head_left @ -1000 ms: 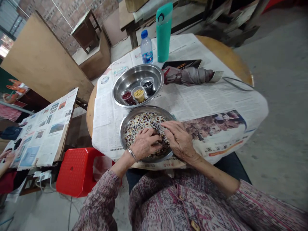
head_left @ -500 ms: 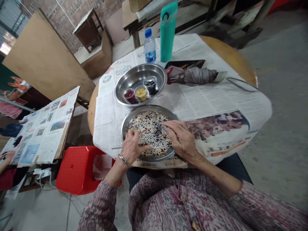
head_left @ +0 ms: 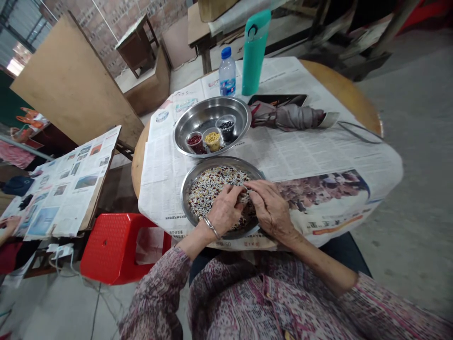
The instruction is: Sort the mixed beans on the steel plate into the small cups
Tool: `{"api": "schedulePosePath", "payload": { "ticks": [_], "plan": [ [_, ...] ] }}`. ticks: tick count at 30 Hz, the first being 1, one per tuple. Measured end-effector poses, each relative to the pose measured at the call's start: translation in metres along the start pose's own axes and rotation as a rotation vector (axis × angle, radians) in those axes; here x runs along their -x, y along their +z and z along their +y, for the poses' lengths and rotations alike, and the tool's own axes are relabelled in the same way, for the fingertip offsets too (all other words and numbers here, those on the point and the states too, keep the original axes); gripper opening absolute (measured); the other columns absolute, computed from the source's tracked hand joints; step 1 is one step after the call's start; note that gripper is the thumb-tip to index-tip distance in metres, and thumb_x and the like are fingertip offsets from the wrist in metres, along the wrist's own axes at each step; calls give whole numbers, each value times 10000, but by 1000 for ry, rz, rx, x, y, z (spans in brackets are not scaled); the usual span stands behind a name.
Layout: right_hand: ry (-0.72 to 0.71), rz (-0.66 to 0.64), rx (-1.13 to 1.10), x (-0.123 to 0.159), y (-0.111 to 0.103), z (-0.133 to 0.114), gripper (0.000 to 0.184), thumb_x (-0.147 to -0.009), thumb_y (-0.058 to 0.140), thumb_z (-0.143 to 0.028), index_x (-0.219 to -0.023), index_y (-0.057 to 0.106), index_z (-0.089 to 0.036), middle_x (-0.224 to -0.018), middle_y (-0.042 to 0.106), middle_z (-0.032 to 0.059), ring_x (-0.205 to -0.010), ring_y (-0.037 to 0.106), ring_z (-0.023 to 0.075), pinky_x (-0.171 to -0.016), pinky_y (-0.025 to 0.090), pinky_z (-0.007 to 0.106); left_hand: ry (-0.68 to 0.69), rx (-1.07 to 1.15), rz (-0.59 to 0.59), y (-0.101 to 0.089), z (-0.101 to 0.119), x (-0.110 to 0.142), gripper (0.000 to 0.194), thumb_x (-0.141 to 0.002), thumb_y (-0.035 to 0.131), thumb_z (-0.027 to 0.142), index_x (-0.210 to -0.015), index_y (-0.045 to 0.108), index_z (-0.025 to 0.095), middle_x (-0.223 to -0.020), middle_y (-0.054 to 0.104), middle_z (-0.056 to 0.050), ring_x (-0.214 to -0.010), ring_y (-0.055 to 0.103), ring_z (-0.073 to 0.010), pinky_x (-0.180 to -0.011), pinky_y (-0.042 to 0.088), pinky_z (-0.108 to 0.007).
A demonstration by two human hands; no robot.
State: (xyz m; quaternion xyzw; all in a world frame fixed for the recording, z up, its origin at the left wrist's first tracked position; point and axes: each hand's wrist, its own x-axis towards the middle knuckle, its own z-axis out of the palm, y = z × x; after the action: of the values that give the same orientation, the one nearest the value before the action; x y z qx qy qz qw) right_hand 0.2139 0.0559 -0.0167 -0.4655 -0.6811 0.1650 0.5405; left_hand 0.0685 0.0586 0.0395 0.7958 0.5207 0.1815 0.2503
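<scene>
A steel basin (head_left: 187, 210) near the table's front edge holds a mix of white grains with black, dark red and yellow beans (head_left: 212, 184). My left hand (head_left: 226, 210), with a bangle at its wrist, is over the middle of the mix. Its fingers are bent and drawn together. Over the basin's right side is my right hand (head_left: 272, 205), fingers curled and thumb below them. The fingertips of both hands meet or nearly meet, and what lies between them is hidden. Behind stands a wider steel basin (head_left: 198, 113) with cups of red beans (head_left: 194, 141), yellow beans (head_left: 213, 140) and black beans (head_left: 227, 128).
Newspaper (head_left: 269, 156) covers the round table. A water bottle (head_left: 227, 73), a turquoise flask (head_left: 255, 54), a dark tray (head_left: 278, 99) and a folded grey umbrella (head_left: 290, 115) are at the back. A red stool (head_left: 106, 248) stands left; another person's hand (head_left: 10, 224) rests on a side table.
My left hand has moved right across the mix, from the basin's left side to my right hand, and its fingers have drawn in. My right hand has stayed at the right side.
</scene>
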Motion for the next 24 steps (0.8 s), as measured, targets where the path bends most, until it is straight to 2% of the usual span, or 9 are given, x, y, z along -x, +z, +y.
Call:
{"api": "schedulePosePath", "payload": {
  "ticks": [4,7,9,11,14,18,21,24],
  "plan": [
    [0,2,-19,-1,-1,-1,337,-982,396,-295,-1198,646,-232,-1137,689,89,-1103,593,249,-1002,471,485,-11,-130,100,-3,-7,-16,333,-857,529,68,-1151,549,222,-1173,538,-70,-1118,531,-202,-1008,478,-351],
    [-3,13,-38,-1,-1,-3,346,-987,384,-298,-1205,642,-223,-1147,684,96,-1111,592,248,-1004,468,474,-47,-245,147,-6,-8,-23,314,-872,577,160,-1181,555,207,-1248,529,-88,-1181,494,-239,-1041,449,-397],
    [-5,21,-48,-1,-1,-3,356,-990,376,-303,-1214,638,-213,-1170,677,107,-1125,590,254,-1008,464,479,-16,-284,102,-7,-6,-25,350,-881,597,240,-1223,536,199,-1312,521,-93,-1221,474,-253,-1068,423,-419],
    [-6,21,-53,0,-1,-2,364,-993,368,-301,-1229,628,-207,-1201,666,115,-1144,584,256,-1019,455,485,60,-322,7,-5,-3,-24,386,-888,590,300,-1253,515,196,-1353,515,-96,-1252,459,-262,-1110,378,-457],
    [-7,10,-52,1,-2,-1,371,-995,360,-297,-1250,611,-200,-1221,655,122,-1162,576,257,-1029,444,491,172,-386,-137,-4,1,-18,366,-894,566,358,-1220,541,193,-1292,555,-102,-1228,479,-269,-1153,306,-520],
    [-17,8,-34,1,-2,0,358,-993,367,-287,-1235,618,-203,-1186,669,118,-1142,582,255,-1012,457,485,277,-437,-249,-8,3,-5,337,-850,605,371,-1159,603,235,-1201,595,-65,-1180,489,-275,-1163,256,-591],
    [-24,9,-19,0,-2,0,351,-990,375,-280,-1229,621,-201,-1176,671,120,-1134,583,256,-1005,462,481,386,-528,-282,-16,0,5,214,-844,596,283,-1046,657,248,-1138,608,-49,-1127,496,-267,-1162,206,-641],
    [-27,12,-14,0,-1,-1,344,-987,387,-274,-1218,628,-193,-1166,674,124,-1123,588,257,-999,468,476,412,-629,-214,-27,-7,11,145,-874,541,195,-933,669,227,-1061,609,-50,-1081,508,-251,-1165,188,-648]
  ]
}}
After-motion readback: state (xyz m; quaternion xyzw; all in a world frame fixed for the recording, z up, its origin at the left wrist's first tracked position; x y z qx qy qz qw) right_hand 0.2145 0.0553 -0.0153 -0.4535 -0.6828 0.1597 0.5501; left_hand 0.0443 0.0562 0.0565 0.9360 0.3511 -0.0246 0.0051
